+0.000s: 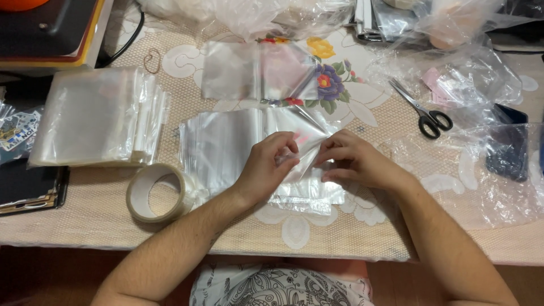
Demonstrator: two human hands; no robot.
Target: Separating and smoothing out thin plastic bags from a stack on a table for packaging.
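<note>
Both hands, left hand (271, 166) and right hand (351, 161), pinch a clear bag (306, 148); tape roll (156, 192), scissors (424, 112) nearby.

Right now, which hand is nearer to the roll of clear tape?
Left. The left hand pinches a clear plastic bag just right of the tape roll; the right hand holds the bag's other side, farther away.

stacks of clear plastic bags (93, 116) left and centre (226, 144)

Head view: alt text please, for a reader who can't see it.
Both hands, left hand and right hand, pinch a clear plastic bag above a stack of bags on a floral tablecloth. Tape roll left, scissors right.
</note>
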